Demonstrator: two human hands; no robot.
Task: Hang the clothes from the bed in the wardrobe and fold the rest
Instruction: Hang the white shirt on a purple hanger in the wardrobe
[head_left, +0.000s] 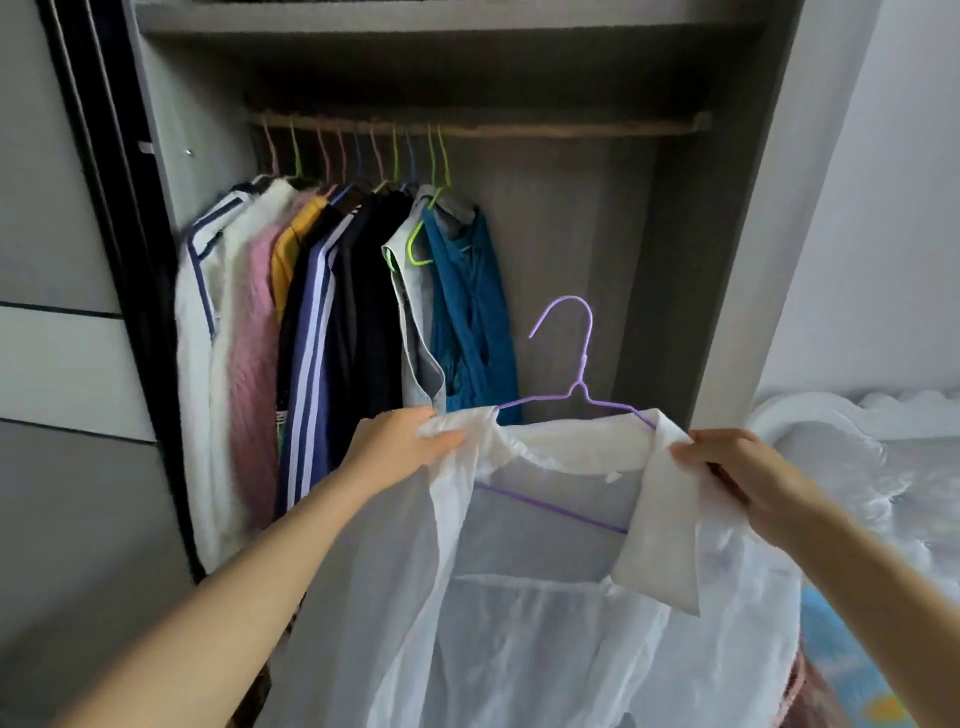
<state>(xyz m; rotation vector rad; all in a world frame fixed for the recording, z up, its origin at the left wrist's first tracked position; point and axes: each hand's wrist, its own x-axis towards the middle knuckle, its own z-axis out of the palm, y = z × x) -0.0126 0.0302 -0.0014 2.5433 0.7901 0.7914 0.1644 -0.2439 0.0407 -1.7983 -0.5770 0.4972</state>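
Note:
A sheer white shirt (545, 597) hangs on a purple wire hanger (576, 374) in front of the open wardrobe. My left hand (405, 441) grips the shirt's left collar and shoulder. My right hand (737, 467) pinches the right collar flap. The hanger's hook points up, below the wooden rail (571, 127) and apart from it. Several garments (311, 322) hang on coloured hangers at the rail's left half, the last one a teal top (472, 312).
The wardrobe's grey right wall (727, 260) stands close to the hanger. The right half of the rail is bare. A dark sliding door frame (119, 260) is at the left. The bed (857, 467) with white bedding lies at the right.

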